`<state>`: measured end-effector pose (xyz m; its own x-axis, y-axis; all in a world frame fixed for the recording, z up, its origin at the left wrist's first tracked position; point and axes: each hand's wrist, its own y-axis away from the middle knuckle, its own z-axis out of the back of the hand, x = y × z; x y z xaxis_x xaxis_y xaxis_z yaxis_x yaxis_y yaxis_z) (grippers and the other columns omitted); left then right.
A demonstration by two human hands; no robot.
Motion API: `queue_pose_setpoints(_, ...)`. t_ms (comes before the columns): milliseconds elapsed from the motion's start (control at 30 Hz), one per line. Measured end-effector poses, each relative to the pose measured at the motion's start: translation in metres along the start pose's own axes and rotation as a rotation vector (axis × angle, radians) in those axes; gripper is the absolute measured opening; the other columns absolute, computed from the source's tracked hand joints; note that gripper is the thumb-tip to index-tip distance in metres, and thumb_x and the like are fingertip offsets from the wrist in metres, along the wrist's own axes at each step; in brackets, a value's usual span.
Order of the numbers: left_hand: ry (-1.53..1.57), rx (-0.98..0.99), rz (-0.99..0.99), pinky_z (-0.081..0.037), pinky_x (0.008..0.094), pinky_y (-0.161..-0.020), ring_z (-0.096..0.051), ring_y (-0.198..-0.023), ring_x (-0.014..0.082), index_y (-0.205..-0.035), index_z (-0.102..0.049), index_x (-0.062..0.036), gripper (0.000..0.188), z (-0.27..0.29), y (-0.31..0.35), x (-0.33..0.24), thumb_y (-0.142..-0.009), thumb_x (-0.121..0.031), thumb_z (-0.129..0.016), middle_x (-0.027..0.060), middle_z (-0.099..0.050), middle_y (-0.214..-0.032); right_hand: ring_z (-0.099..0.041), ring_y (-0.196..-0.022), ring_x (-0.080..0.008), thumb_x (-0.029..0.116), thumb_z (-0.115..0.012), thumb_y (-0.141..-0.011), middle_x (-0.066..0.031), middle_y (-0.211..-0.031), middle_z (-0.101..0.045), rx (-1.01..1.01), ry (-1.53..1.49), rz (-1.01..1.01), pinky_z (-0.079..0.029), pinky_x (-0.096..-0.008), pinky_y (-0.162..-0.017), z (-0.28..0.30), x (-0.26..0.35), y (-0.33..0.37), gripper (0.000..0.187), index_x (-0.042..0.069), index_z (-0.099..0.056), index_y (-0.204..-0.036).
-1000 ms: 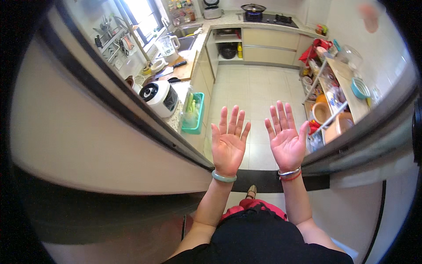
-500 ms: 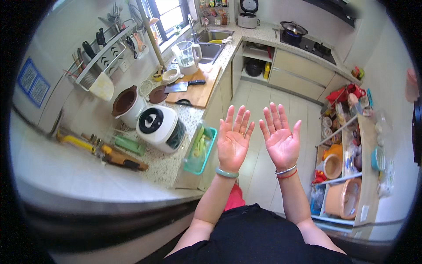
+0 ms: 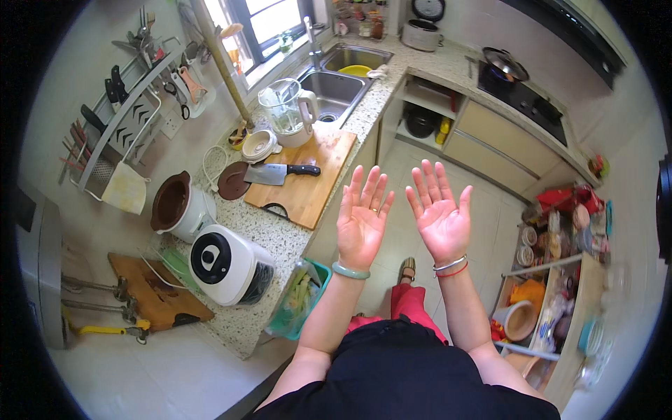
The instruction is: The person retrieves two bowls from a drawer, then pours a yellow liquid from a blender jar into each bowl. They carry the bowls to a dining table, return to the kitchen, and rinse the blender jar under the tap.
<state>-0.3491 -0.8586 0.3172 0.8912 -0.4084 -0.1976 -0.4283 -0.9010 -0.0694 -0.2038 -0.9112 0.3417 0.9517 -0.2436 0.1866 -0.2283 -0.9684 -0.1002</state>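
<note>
Both palms face up in front of me, fingers spread and nothing in them. My left hand (image 3: 361, 227) wears a ring and a pale green bangle (image 3: 351, 271); it is raised just right of the counter edge. Beside it, my right hand (image 3: 443, 218) is held above the floor, with a silver bangle and a red string at the wrist. Nearest on the counter to the left is a wooden cutting board (image 3: 318, 192). A cleaver (image 3: 273, 173) with a black handle lies across it, and a clear blender jug (image 3: 285, 112) stands at its far end.
A white appliance with a black round top (image 3: 227, 264) sits at the near counter, beside a brown-lined pot (image 3: 180, 203). Below the edge hangs a teal bin (image 3: 322, 274) with vegetable scraps. A double sink (image 3: 336, 91) is beyond; a stove (image 3: 521, 98) and crowded shelves (image 3: 570, 280) stand right.
The view has swung, so the counter and shelves sit differently in the picture. My trouser legs and a shoe now show below. Both hands stay palm up and open.
</note>
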Motion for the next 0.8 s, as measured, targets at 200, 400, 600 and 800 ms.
queue_pose_setpoints(200, -0.005, -0.082, -0.143, -0.029, 0.0454, -0.114, -0.038, -0.137, 0.0245, -0.143, -0.041, -0.0159, 0.043, 0.018, -0.1, 0.024, -0.103, -0.032, -0.04, 0.0097, -0.043, -0.147, -0.035, -0.139, -0.0299, 0.053, -0.034, -0.1, -0.013, -0.15, -0.038, -0.014, -0.019, -0.17, -0.03, -0.0503, -0.114, 0.032, 0.04, -0.119, 0.065, 0.005, -0.038, -0.143)
queue_pose_setpoints(400, 0.005, -0.186, -0.248, -0.032, 0.0451, -0.113, -0.04, -0.135, 0.0241, -0.142, -0.043, -0.0155, 0.042, 0.028, -0.176, 0.047, -0.103, -0.031, -0.041, 0.0092, -0.045, -0.145, -0.037, -0.138, -0.0295, 0.053, -0.034, -0.1, -0.0131, -0.148, -0.04, -0.033, -0.001, -0.307, -0.03, -0.0492, -0.114, 0.063, 0.067, -0.225, 0.065, 0.004, -0.038, -0.143)
queue_pose_setpoints(600, 0.011, -0.36, -0.38, -0.033, 0.0451, -0.111, -0.043, -0.133, 0.0247, -0.139, -0.046, -0.0138, 0.04, 0.064, -0.224, 0.04, -0.103, -0.029, -0.04, 0.0101, -0.047, -0.143, -0.04, -0.135, -0.0305, 0.052, -0.033, -0.101, -0.0163, -0.144, -0.045, -0.158, -0.014, -0.528, -0.031, -0.0483, -0.113, 0.11, 0.041, -0.295, 0.064, 0.001, -0.043, -0.138)
queue_pose_setpoints(800, 0.031, -0.55, -0.517, -0.039, 0.0433, -0.107, -0.049, -0.127, 0.0244, -0.133, -0.052, -0.0122, 0.035, 0.117, -0.246, 0.015, -0.103, -0.028, -0.041, 0.0094, -0.052, -0.137, -0.048, -0.128, -0.03, 0.053, -0.033, -0.101, -0.016, -0.137, -0.052, -0.291, 0.138, -0.808, -0.037, -0.0445, -0.109, 0.181, -0.033, -0.34, 0.063, 0.0, -0.047, -0.133)
